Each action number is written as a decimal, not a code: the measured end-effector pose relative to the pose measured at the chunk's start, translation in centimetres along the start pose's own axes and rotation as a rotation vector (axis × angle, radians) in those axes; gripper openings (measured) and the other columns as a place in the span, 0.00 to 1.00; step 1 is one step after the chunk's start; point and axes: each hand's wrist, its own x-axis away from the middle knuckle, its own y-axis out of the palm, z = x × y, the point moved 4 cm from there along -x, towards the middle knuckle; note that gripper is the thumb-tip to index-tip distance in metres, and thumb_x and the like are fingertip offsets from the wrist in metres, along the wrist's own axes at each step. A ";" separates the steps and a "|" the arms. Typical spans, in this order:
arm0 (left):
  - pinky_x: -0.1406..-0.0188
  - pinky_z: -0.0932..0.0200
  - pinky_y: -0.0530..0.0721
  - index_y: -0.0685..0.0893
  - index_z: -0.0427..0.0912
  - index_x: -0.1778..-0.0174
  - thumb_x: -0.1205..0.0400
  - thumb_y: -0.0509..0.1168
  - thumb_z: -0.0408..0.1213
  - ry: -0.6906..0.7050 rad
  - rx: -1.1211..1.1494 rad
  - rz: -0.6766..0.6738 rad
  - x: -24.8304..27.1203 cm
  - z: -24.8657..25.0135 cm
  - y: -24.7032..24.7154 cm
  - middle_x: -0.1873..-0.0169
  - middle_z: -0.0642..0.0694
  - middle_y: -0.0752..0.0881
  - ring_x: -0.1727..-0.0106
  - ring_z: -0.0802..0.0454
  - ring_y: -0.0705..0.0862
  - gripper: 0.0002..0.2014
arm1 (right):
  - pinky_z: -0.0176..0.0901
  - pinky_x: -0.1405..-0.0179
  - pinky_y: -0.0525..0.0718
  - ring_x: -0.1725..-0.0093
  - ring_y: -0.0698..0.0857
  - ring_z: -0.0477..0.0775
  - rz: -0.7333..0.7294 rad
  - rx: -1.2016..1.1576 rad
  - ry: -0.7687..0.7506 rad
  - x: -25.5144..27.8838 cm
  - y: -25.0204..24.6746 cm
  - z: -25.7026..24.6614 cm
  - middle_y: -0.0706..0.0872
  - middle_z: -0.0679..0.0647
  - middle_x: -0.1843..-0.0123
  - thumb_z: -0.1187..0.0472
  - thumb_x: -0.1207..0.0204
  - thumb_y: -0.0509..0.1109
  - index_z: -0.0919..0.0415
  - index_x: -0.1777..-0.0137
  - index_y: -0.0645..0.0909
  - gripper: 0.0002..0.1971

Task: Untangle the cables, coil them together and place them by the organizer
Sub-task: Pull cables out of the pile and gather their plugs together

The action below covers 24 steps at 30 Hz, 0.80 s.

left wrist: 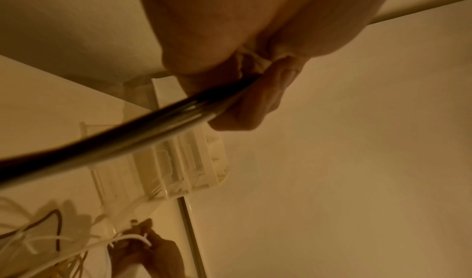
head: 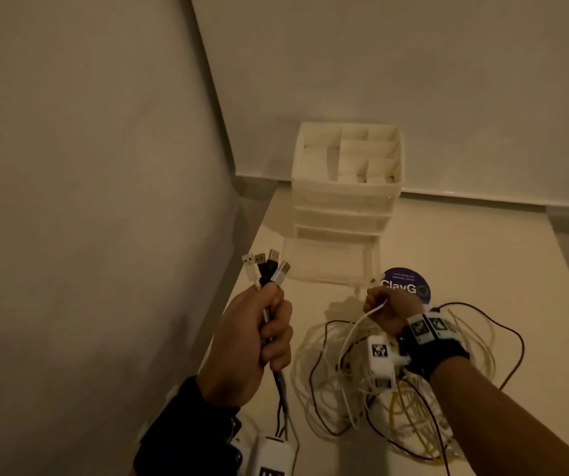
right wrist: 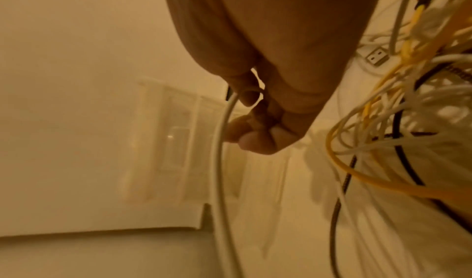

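Note:
My left hand point(head: 259, 341) is raised near the table's left edge and grips a bunch of cables, with several USB plugs point(head: 265, 266) sticking up above the fist. The gripped cables point(left wrist: 122, 135) run down past the wrist. My right hand point(head: 391, 309) is closed around a white cable point(head: 355, 329) above a loose tangle of white, black and yellow cables point(head: 410, 403) on the table. The right wrist view shows the white cable point(right wrist: 219, 161) running through my curled fingers point(right wrist: 255, 139), with the tangle point(right wrist: 408, 121) beside it. The white organizer point(head: 345, 201) stands behind both hands.
The organizer has open top compartments and drawers, and stands against the back wall. A round purple sticker point(head: 405, 283) lies on the white table point(head: 465, 255) just behind my right hand. A wall point(head: 87, 201) closes off the left side.

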 end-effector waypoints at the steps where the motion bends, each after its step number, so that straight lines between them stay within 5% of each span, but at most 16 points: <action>1: 0.85 0.64 0.61 0.65 0.43 0.67 0.18 0.54 0.43 0.016 -0.029 -0.003 -0.4 -0.1 0.2 0.80 0.50 0.60 0.84 0.57 0.55 0.13 | 0.40 0.74 0.73 0.76 0.72 0.49 -0.060 -0.051 -0.041 1.7 0.0 -0.3 0.75 0.52 0.77 0.65 0.15 0.55 0.62 0.62 0.73 0.13; 7: 0.83 0.63 0.60 0.66 0.43 0.64 0.15 0.56 0.43 0.073 -0.042 -0.098 -2.8 -0.5 3.3 0.77 0.50 0.60 0.81 0.57 0.55 0.13 | 0.43 0.77 0.72 0.78 0.69 0.50 -0.297 -0.088 -0.376 15.2 0.5 -2.0 0.76 0.54 0.69 0.57 0.14 0.56 0.65 0.42 0.80 0.14; 11: 0.80 0.61 0.58 0.69 0.42 0.56 0.21 0.61 0.47 0.082 -0.059 -0.212 -3.8 -0.4 6.9 0.74 0.49 0.62 0.79 0.57 0.57 0.12 | 0.45 0.75 0.66 0.78 0.66 0.53 -0.421 0.150 -0.582 23.4 2.4 -1.7 0.74 0.61 0.71 0.56 0.18 0.58 0.70 0.48 0.79 0.16; 15: 0.77 0.60 0.61 0.72 0.40 0.58 0.23 0.65 0.52 0.167 -0.216 -0.304 -3.3 -0.5 10.4 0.75 0.51 0.66 0.78 0.56 0.61 0.17 | 0.43 0.78 0.70 0.78 0.70 0.54 -0.283 0.468 -0.852 26.5 3.4 -1.2 0.78 0.59 0.74 0.54 0.17 0.57 0.61 0.55 0.81 0.14; 20: 0.84 0.63 0.71 0.73 0.42 0.64 0.14 0.59 0.48 0.234 -0.417 -0.326 -2.7 -1.6 12.9 0.80 0.52 0.73 0.83 0.55 0.71 0.16 | 0.44 0.76 0.80 0.78 0.80 0.53 -0.090 0.752 -1.082 26.9 3.3 -1.3 0.83 0.57 0.72 0.56 0.13 0.53 0.61 0.57 0.77 0.16; 24: 0.66 0.61 0.77 0.78 0.46 0.60 0.11 0.53 0.45 0.306 -0.531 -0.234 -2.8 -2.0 13.3 0.74 0.53 0.77 0.70 0.58 0.76 0.15 | 0.36 0.74 0.81 0.76 0.85 0.46 -0.055 0.827 -1.070 27.0 2.5 -1.1 0.86 0.53 0.72 0.56 0.13 0.56 0.61 0.53 0.79 0.14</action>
